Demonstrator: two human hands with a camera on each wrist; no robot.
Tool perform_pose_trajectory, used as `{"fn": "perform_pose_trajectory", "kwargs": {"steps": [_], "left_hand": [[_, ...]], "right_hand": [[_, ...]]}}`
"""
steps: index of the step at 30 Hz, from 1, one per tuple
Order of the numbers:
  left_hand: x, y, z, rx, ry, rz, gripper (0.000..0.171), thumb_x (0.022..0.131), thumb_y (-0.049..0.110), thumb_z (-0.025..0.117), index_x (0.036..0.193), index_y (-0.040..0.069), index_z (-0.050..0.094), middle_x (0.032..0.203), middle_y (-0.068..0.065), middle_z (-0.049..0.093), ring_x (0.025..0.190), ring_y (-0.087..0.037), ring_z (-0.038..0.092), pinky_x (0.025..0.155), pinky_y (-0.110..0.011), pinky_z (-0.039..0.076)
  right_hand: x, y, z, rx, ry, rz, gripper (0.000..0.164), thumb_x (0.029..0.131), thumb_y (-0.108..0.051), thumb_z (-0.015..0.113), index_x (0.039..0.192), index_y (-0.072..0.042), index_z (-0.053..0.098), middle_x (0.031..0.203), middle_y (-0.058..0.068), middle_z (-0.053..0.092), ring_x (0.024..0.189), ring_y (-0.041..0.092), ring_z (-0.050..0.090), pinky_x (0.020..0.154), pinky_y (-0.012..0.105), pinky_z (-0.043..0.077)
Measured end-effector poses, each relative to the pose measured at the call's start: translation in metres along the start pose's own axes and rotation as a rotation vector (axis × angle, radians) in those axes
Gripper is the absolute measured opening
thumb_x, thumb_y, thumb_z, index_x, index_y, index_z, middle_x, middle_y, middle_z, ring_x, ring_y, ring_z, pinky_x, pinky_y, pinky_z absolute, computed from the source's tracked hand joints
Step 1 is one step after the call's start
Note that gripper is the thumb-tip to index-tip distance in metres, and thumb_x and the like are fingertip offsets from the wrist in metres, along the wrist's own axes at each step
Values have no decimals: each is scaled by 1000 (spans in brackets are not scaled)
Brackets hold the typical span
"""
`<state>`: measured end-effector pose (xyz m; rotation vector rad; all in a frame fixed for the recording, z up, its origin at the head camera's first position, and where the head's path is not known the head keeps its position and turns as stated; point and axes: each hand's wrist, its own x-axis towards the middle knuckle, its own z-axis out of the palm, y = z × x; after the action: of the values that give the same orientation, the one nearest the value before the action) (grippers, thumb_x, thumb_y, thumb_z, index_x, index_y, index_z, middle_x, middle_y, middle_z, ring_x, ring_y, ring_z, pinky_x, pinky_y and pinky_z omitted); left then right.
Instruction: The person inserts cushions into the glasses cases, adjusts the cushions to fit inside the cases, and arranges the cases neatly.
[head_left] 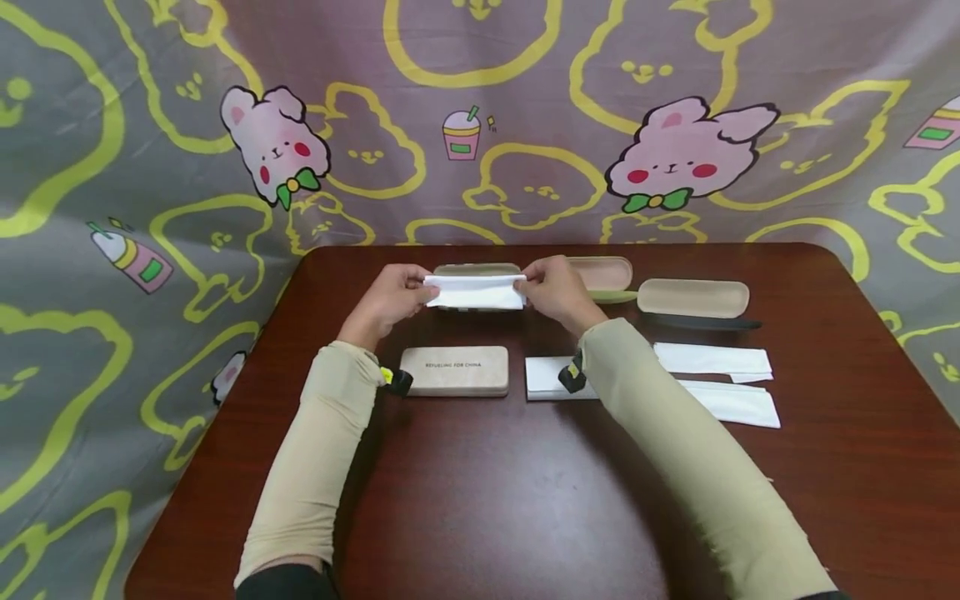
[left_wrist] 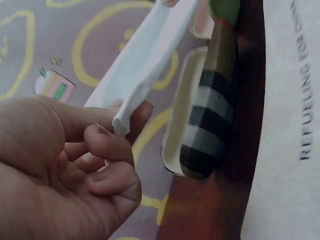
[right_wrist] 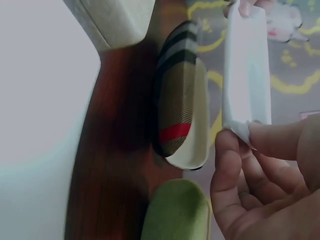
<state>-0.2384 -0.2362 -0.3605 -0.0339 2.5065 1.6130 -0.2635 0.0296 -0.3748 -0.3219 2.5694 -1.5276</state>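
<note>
A folded white strip [head_left: 480,292], which looks like cloth, is stretched level between both hands. My left hand [head_left: 395,296] pinches its left end between thumb and fingers. At the other end, my right hand [head_left: 558,292] pinches it the same way. Behind and below the strip stands an open plaid glasses case [left_wrist: 207,110] with a pale lining, partly hidden in the head view. Nearer to me lies a closed cream glasses case [head_left: 454,372] with printed lettering. Beneath the right wrist is a white flat case or box [head_left: 543,385], partly covered by the arm.
Right of the plaid case stand an open green glasses case [right_wrist: 177,210] with a pink lining and an open dark case [head_left: 693,298] with a beige lining. Two more folded white strips [head_left: 712,359] lie beside the right forearm. A patterned curtain [head_left: 525,108] hangs behind the brown table [head_left: 480,500].
</note>
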Motion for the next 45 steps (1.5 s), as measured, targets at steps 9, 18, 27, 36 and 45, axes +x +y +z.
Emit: {"fn": "perform_pose_trajectory", "kwargs": {"steps": [9, 18, 27, 36, 45], "left_hand": [[16, -15, 4, -51, 57, -72, 16, 98, 6, 64, 109, -5, 61, 73, -3, 53, 55, -11, 42, 50, -25, 34], [21, -28, 10, 6, 96, -47, 14, 99, 10, 64, 106, -2, 60, 77, -5, 54, 57, -12, 43, 51, -25, 36], [19, -37, 13, 118, 103, -29, 18, 99, 12, 64, 109, -2, 60, 85, -8, 53, 69, -17, 46, 62, -31, 40], [15, -42, 20, 255, 141, 10, 17, 96, 17, 71, 96, 3, 61, 74, -7, 55, 67, -20, 50, 66, -36, 43], [18, -47, 27, 358, 233, 12, 23, 88, 23, 80, 97, 6, 68, 87, -10, 68, 80, -25, 63, 73, -39, 50]], "right_hand": [[14, 4, 15, -88, 82, 29, 17, 94, -16, 71, 97, 0, 72, 77, 9, 70, 69, 22, 65, 69, 35, 49], [15, 10, 24, -144, 116, 27, 18, 95, -16, 69, 100, 1, 72, 93, 11, 69, 77, 24, 58, 75, 37, 48], [15, 16, 30, -253, 122, -90, 16, 95, -13, 68, 95, 2, 73, 83, 11, 67, 75, 26, 58, 74, 40, 47], [14, 16, 31, -410, 57, -166, 31, 95, -12, 68, 65, -6, 61, 58, 2, 49, 62, 22, 47, 61, 36, 38], [16, 14, 33, -499, -21, -142, 43, 95, -12, 67, 55, -8, 52, 48, -2, 41, 53, 19, 43, 58, 34, 36]]}}
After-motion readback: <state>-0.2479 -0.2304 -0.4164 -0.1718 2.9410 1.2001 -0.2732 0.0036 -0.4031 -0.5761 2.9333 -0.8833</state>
